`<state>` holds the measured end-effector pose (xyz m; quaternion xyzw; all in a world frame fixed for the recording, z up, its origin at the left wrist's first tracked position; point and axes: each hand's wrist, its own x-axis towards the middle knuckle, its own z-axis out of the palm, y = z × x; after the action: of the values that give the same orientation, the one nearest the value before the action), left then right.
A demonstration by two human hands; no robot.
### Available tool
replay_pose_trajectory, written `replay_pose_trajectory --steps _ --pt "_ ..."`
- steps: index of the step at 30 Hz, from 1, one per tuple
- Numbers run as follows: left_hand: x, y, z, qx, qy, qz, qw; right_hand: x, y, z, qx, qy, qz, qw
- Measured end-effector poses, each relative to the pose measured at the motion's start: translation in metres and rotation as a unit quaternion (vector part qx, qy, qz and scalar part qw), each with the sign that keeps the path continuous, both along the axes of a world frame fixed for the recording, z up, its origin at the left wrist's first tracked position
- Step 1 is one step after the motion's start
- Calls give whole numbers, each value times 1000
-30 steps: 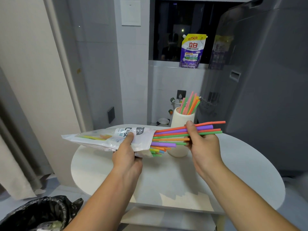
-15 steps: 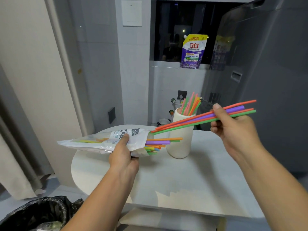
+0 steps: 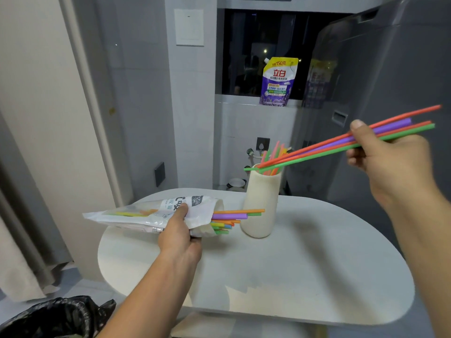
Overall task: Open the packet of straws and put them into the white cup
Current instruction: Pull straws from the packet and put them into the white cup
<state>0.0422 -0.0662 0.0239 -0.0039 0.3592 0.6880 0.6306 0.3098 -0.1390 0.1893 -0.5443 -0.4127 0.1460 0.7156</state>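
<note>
Slanting straws (image 3: 329,147), tips at white cup (image 3: 262,203)

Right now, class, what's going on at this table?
A person's left hand grips the opened white plastic straw packet above the round white table, coloured straws poking out. The right hand pinches a bunch of red, purple and green straws, tips at the rim of the tall white cup, which holds several others.
</note>
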Motion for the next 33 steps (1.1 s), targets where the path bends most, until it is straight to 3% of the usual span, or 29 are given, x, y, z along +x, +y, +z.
replay_pose_trajectory --steps 9,21,33 --pt "9 -2 -1 11 -8 -11 1000 -3 2 18 -28 -109 -69 991" --pt "10 -3 -5 13 -6 -28 999 -31 54 28 -114 -197 -7 974" --pt "10 -2 -5 11 11 -26 1000 -50 91 -10 -204 -245 19 948"
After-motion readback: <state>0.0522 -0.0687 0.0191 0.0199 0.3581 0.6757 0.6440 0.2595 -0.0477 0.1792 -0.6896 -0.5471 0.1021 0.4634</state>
